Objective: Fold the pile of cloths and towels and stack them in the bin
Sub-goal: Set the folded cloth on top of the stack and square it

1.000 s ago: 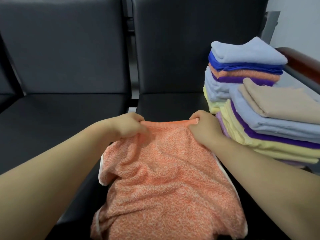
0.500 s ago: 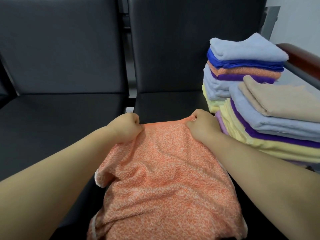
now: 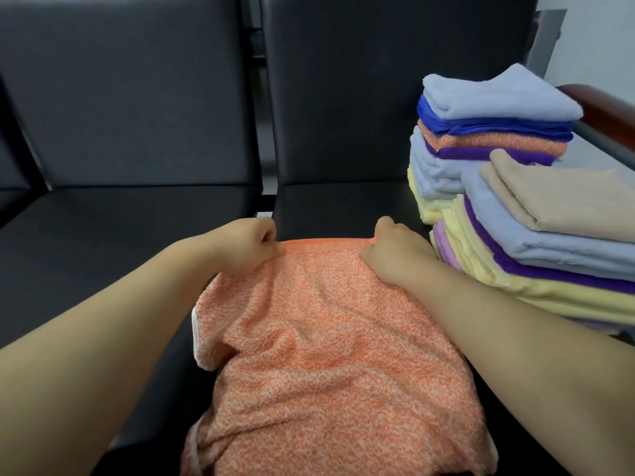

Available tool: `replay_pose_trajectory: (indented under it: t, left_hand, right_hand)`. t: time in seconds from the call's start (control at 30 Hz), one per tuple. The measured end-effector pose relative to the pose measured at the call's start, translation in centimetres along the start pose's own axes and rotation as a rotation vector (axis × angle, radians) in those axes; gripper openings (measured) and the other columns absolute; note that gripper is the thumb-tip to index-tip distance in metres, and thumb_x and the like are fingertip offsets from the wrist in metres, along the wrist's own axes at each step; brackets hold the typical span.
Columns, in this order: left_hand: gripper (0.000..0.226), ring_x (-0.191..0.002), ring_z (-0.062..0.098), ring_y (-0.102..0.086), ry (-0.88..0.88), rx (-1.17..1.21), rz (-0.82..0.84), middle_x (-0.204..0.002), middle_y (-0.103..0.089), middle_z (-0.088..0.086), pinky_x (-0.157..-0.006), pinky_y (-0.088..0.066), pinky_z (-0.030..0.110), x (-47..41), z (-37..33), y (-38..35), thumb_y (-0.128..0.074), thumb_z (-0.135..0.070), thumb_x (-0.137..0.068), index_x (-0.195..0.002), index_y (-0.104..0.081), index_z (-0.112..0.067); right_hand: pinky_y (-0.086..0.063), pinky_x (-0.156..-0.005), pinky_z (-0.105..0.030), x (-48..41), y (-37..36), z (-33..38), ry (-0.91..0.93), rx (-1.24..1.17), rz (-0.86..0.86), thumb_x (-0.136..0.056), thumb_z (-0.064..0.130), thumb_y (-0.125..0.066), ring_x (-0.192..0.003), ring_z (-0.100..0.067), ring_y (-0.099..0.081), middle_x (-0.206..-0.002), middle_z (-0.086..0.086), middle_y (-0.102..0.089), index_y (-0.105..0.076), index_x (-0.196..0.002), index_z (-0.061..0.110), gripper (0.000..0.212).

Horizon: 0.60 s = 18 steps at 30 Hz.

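An orange speckled towel [image 3: 330, 355] lies spread over the front of a black seat [image 3: 343, 204], running toward me. My left hand [image 3: 247, 245] pinches its far left corner and my right hand [image 3: 395, 255] pinches its far right corner, with the far hem stretched straight between them. The towel is wrinkled in the middle, and a white-edged flap sticks out on its left side. Two stacks of folded towels stand on the right: a far stack [image 3: 488, 132] topped with light blue and a near stack [image 3: 549, 249] topped with beige. No bin is in view.
A second black seat [image 3: 113, 242] lies to the left, with black backrests [image 3: 137, 91] behind both seats. A brown armrest [image 3: 608, 108] runs along the far right beside the stacks. A pale wall shows at the top right corner.
Both hands have carried the towel's far edge a little farther away over the seat and pulled it straighter. The hem now lies flat between the hands.
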<state>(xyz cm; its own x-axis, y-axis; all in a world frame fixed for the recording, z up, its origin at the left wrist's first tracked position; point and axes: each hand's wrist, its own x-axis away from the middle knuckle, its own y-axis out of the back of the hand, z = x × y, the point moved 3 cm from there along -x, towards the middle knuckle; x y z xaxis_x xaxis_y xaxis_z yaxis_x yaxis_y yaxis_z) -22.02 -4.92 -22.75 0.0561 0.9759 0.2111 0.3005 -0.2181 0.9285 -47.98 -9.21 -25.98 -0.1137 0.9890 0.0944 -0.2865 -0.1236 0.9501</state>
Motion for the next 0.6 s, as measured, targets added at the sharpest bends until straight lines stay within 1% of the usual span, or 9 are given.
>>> replay_pose_trajectory:
  t: [0.07,0.13,0.27,0.4,0.47,0.53,0.6]
  left_hand:
    - [0.032,-0.074,0.019,-0.055,-0.02,-0.046,-0.008,-0.086,-0.062,0.001,-0.071,-0.049,0.038,0.3,0.2,0.8,-0.058,-0.049,-0.099,-0.09,-0.056,-0.018]
    - [0.031,-0.078,0.02,-0.06,-0.027,-0.092,-0.002,-0.087,-0.063,-0.001,-0.075,-0.052,0.041,0.4,0.6,1.5,-0.058,-0.054,-0.096,-0.088,-0.057,-0.025]
    - [0.03,-0.083,0.018,-0.061,0.0,-0.197,0.018,-0.09,-0.065,-0.003,-0.078,-0.053,0.04,0.4,2.0,2.3,-0.06,-0.056,-0.095,-0.088,-0.061,-0.027]
    - [0.031,-0.081,0.017,-0.061,0.072,-0.248,0.028,-0.088,-0.064,-0.004,-0.077,-0.054,0.039,0.9,4.3,2.9,-0.062,-0.056,-0.094,-0.085,-0.062,-0.026]
    - [0.03,-0.081,0.018,-0.061,0.108,-0.267,0.035,-0.087,-0.064,-0.003,-0.076,-0.054,0.04,1.3,5.5,3.2,-0.062,-0.053,-0.094,-0.083,-0.063,-0.025]
    - [0.027,-0.08,0.017,-0.06,0.136,-0.284,0.028,-0.087,-0.064,-0.003,-0.072,-0.051,0.038,1.9,6.4,3.5,-0.062,-0.048,-0.096,-0.082,-0.062,-0.025]
    - [0.027,-0.078,0.016,-0.058,0.177,-0.295,0.013,-0.086,-0.063,-0.003,-0.067,-0.044,0.034,2.7,7.1,3.6,-0.059,-0.045,-0.098,-0.081,-0.061,-0.024]
  right_hand:
    - [-0.036,-0.053,-0.033,-0.1,0.0,0.0,-0.005,0.002,0.007,-0.1,0.034,-0.049,-0.075,-0.02,-0.057,-0.099,-0.004,-0.054,-0.043,-0.109,0.018,0.019]
    - [-0.036,-0.053,-0.033,-0.2,0.1,0.0,-0.007,0.007,0.018,-0.099,0.036,-0.05,-0.075,-0.019,-0.057,-0.099,-0.004,-0.055,-0.043,-0.109,0.017,0.022]
    - [-0.037,-0.053,-0.033,-0.2,0.2,-0.1,-0.026,-0.002,0.035,-0.098,0.037,-0.052,-0.076,-0.019,-0.057,-0.098,-0.002,-0.054,-0.045,-0.111,0.017,0.025]
    - [-0.038,-0.053,-0.033,-0.3,0.0,-0.1,-0.031,0.004,0.022,-0.098,0.038,-0.053,-0.077,-0.02,-0.056,-0.106,-0.004,-0.054,-0.045,-0.111,0.017,0.026]
    - [-0.038,-0.053,-0.033,-0.4,0.0,0.0,-0.064,0.02,0.03,-0.098,0.038,-0.053,-0.076,-0.021,-0.055,-0.115,-0.006,-0.045,-0.045,-0.112,0.017,0.027]
    - [-0.039,-0.053,-0.033,-0.4,0.2,0.4,-0.109,0.044,0.054,-0.099,0.036,-0.053,-0.074,-0.022,-0.058,-0.122,-0.008,-0.034,-0.046,-0.11,0.018,0.023]
    - [-0.04,-0.053,-0.033,-0.2,0.6,0.5,-0.127,0.067,0.06,-0.1,0.032,-0.053,-0.074,-0.023,-0.059,-0.123,-0.008,-0.033,-0.048,-0.108,0.017,0.018]
